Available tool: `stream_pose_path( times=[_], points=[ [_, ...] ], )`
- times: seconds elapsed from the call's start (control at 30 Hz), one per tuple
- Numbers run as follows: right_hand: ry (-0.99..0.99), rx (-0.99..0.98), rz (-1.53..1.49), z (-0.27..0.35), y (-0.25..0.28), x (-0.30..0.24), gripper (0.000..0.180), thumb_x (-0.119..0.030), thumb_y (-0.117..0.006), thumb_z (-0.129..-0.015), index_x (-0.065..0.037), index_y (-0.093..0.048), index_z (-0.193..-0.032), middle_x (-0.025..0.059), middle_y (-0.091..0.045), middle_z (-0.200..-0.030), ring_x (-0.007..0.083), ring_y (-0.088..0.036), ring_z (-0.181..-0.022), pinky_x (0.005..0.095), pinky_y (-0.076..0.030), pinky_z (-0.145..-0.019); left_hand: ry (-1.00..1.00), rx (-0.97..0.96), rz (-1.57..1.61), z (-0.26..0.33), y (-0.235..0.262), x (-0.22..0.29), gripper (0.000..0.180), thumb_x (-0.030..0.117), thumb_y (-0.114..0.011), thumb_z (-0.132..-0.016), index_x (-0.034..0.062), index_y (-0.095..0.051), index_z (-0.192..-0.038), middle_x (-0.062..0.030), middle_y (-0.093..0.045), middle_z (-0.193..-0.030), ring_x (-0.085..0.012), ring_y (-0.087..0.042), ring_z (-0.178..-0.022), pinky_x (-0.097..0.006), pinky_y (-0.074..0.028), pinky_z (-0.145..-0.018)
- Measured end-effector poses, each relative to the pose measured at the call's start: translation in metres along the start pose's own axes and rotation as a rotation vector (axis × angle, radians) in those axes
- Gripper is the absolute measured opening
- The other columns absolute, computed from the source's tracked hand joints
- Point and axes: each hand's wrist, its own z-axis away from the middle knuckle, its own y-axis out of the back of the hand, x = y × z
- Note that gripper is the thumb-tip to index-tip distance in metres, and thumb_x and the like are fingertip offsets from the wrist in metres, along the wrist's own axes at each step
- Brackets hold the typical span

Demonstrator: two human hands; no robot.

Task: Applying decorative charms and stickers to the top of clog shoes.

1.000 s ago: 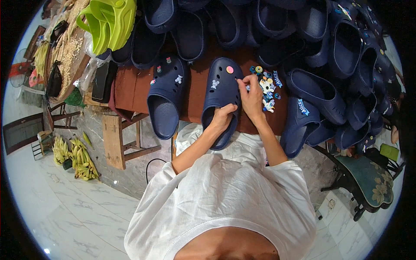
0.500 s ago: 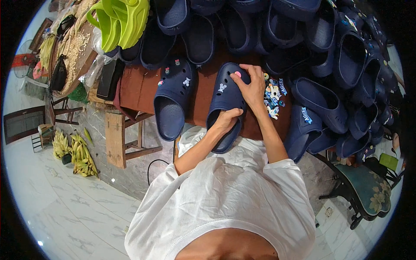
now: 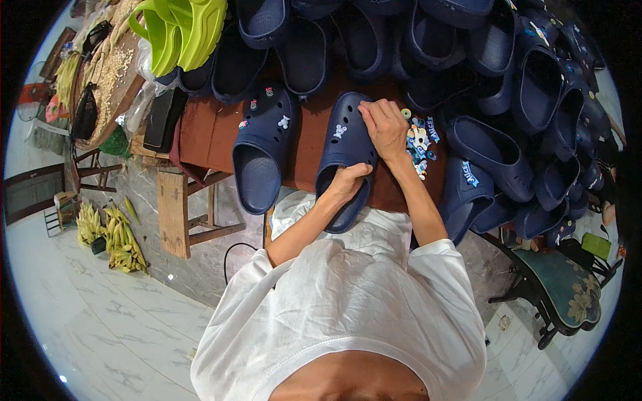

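A navy clog [image 3: 340, 150] lies with its toe on the brown cloth and its heel toward me. My left hand [image 3: 349, 182] grips it at the foot opening, thumb over the upper. Bunched at the right side of its toe, my right hand [image 3: 384, 127] is closed; its fingertips cover the spot of the pink shoe charm. A white bear-shaped charm [image 3: 340, 131] sits on the clog's upper. To the left lies a matching clog [image 3: 266, 144] with several charms fitted. Right of my right hand is a small heap of loose charms [image 3: 420, 142].
Many navy clogs [image 3: 485, 150] are piled along the back and right of the brown-covered table [image 3: 207, 144]. Lime-green clogs [image 3: 180, 33] sit at the back left, near a black box [image 3: 166, 121]. A wooden stool [image 3: 174, 214] stands at the left, a padded chair [image 3: 562, 287] at the right.
My right thumb and fingers have drawn together over the pink charm, hiding it. My left hand keeps its hold on the clog. The whole view has shifted slightly.
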Motion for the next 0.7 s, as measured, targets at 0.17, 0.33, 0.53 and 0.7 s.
stream_pose_path(
  times=[0.17, 0.33, 0.53, 0.7],
  points=[
    [-0.031, -0.053, -0.017, -0.003, 0.005, -0.013, 0.012, -0.011, -0.073, -0.085, -0.005, -0.069, -0.095, 0.0084, -0.063, -0.09, 0.0277, -0.061, -0.082, 0.0381, -0.05, -0.07, 0.038, 0.053, -0.055, 0.005, -0.005, 0.009, 0.043, 0.0, -0.067, -0.079, 0.0016, -0.056, -0.121, -0.0017, -0.061, -0.106, -0.0118, -0.059, -0.092, -0.029, -0.047, -0.09],
    [-0.096, -0.06, -0.049, 0.0, 0.006, -0.012, 0.018, -0.01, -0.073, -0.084, -0.004, -0.069, -0.1, 0.0097, -0.063, -0.097, 0.0285, -0.061, -0.089, 0.0392, -0.05, -0.075, -0.057, 0.086, -0.016, 0.02, -0.025, 0.014, 0.047, -0.002, -0.064, -0.079, 0.0007, -0.055, -0.125, -0.0046, -0.06, -0.116, -0.015, -0.057, -0.103, -0.031, -0.045, -0.096],
    [-0.043, -0.087, -0.053, -0.004, 0.003, -0.007, 0.014, -0.008, -0.072, -0.084, -0.003, -0.064, -0.093, 0.0103, -0.06, -0.09, 0.0292, -0.059, -0.084, 0.0404, -0.049, -0.073, -0.098, -0.321, 0.085, 0.008, 0.047, -0.013, 0.041, -0.001, -0.06, -0.085, -0.0028, -0.056, -0.126, -0.0096, -0.064, -0.12, -0.0204, -0.059, -0.114, -0.034, -0.046, -0.101],
    [-0.184, -0.091, -0.229, 0.0, -0.005, 0.006, 0.019, -0.007, -0.07, -0.08, -0.003, -0.053, -0.086, 0.0123, -0.052, -0.083, 0.0325, -0.056, -0.078, 0.0422, -0.046, -0.069, -0.071, 0.297, 0.249, -0.013, -0.011, 0.01, 0.034, 0.011, -0.049, -0.101, -0.0023, -0.054, -0.132, -0.0118, -0.058, -0.135, -0.0251, -0.056, -0.124, -0.039, -0.043, -0.111]
  ],
)
